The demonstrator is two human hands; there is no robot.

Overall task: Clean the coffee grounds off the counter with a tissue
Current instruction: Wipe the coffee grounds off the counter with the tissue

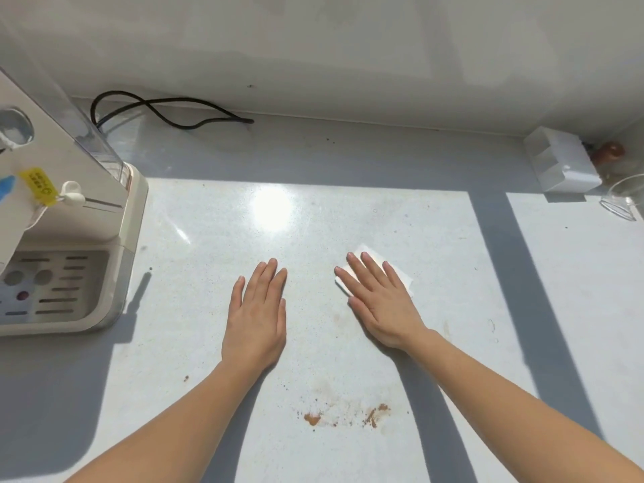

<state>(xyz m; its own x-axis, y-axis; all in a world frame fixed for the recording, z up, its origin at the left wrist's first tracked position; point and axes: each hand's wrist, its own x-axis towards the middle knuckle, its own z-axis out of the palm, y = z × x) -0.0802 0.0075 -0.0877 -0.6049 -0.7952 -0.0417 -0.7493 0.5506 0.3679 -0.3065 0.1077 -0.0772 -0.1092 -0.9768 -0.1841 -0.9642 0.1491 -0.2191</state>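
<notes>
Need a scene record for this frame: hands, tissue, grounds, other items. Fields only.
left hand: flat, palm down on pale glossy counter, holds nothing
right hand: flat, pressing small white tissue onto the counter
brown coffee grounds: scattered clumps and smears nearer the person than both hands, untouched by the tissue
left side: cream coffee machine, black cable behind it
right side: white box, clear glass
task state: grounds not yet wiped

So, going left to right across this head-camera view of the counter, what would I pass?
White machine → left hand → right hand, pressing flat on the tissue → white box → clear glass at the right edge.
</notes>
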